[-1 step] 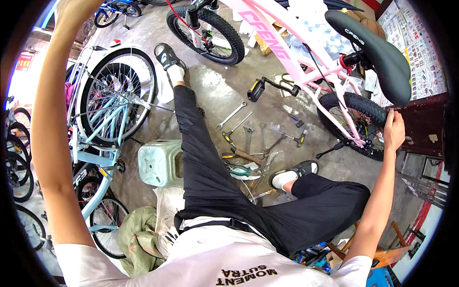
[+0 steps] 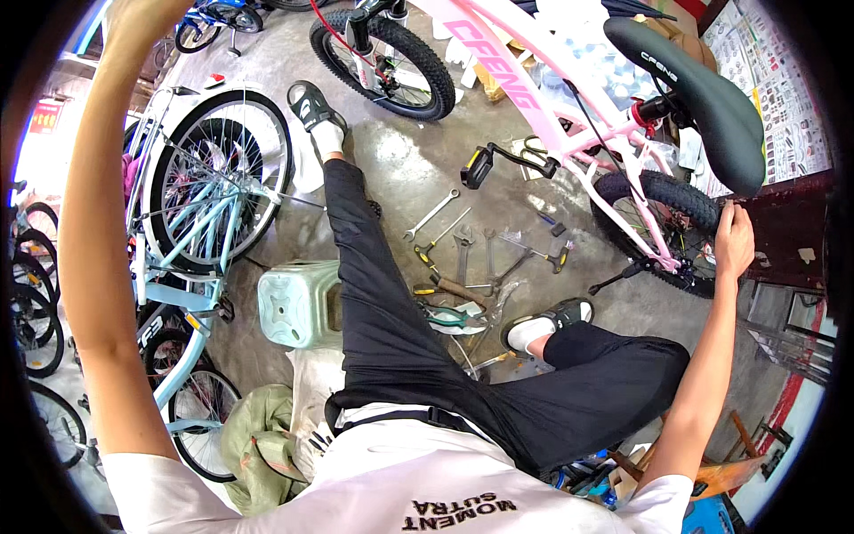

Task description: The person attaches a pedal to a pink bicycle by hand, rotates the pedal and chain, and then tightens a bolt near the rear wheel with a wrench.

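A pink bicycle with a black saddle stands ahead of me on the right. My right hand is at the saddle's back end, above the rear tyre. Its fingers are bent and held together against the saddle's rear edge; their tips are partly hidden. My left arm reaches up along the left side, and my left hand is cut off by the upper edge, so its fingers and anything in them are hidden. A black pedal and the front wheel show between my arms.
Wrenches, a hammer, pliers and other tools lie on the floor between my feet. A pale green stool stands by my left leg. A light-blue bicycle is at left; a dark red cabinet is at right.
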Demonstrator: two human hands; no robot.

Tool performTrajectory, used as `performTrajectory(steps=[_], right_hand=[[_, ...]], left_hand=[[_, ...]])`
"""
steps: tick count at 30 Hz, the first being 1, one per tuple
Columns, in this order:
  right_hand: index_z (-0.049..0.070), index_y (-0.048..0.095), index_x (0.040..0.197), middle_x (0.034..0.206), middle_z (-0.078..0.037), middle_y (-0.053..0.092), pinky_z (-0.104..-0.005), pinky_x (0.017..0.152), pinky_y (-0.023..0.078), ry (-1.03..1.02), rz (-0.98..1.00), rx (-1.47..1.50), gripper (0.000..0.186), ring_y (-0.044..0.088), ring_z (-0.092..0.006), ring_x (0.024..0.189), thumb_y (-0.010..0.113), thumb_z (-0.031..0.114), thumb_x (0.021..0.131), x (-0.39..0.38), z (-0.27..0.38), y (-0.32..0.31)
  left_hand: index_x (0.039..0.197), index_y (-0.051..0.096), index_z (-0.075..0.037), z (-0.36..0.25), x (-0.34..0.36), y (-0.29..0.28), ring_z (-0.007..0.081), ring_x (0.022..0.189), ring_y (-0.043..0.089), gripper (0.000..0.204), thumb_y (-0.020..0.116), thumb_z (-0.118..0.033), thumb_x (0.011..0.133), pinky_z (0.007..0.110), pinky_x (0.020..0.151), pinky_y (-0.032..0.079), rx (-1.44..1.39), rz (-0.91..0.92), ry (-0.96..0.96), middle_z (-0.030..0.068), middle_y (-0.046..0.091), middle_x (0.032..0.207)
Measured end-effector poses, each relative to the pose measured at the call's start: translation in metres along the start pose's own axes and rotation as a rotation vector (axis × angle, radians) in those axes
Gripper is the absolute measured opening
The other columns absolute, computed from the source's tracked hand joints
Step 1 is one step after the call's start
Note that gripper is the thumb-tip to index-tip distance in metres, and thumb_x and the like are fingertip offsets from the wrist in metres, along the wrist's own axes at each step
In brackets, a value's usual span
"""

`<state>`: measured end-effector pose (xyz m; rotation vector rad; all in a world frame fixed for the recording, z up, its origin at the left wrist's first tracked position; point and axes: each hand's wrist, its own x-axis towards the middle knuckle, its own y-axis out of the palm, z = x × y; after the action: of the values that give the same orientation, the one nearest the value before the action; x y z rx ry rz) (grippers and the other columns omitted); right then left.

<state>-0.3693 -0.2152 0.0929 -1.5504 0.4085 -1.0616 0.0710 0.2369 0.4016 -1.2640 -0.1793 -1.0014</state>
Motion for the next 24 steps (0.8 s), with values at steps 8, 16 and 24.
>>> performTrajectory(steps=[8,16,24], right_hand=[[0.005,0.065,0.102,0.101,-0.015,0.066,-0.0469,0.081,0.048,0.016,-0.042,-0.010,0.037,0.062,-0.0373,0.098,0.047,0.037,0.102,-0.003,-0.010,-0.005],[0.007,0.065,0.110,0.101,-0.013,0.067,-0.0455,0.081,0.049,-0.002,-0.093,0.082,0.029,0.063,-0.0367,0.096,0.052,0.031,0.100,-0.008,0.011,0.001],[0.006,0.068,0.114,0.113,-0.016,0.069,-0.0457,0.085,0.049,0.090,-0.029,-0.014,0.038,0.063,-0.0395,0.105,0.052,0.038,0.100,-0.006,-0.007,0.015]], left_hand=[[0.119,0.065,-0.010,-0.034,-0.060,0.081,0.0298,0.110,0.060,0.035,0.067,-0.019,0.085,0.045,0.096,0.048,-0.240,-0.307,0.819,0.0094,0.065,0.123],[0.128,0.057,0.000,-0.163,-0.114,0.315,0.0291,0.130,0.051,0.040,0.051,-0.017,0.093,0.043,0.113,0.036,-0.060,0.276,1.025,0.0149,0.057,0.136],[0.102,0.070,-0.005,-0.204,-0.074,0.355,0.0269,0.106,0.066,0.021,0.057,-0.016,0.090,0.037,0.088,0.052,0.085,0.446,1.105,0.0127,0.071,0.108]])
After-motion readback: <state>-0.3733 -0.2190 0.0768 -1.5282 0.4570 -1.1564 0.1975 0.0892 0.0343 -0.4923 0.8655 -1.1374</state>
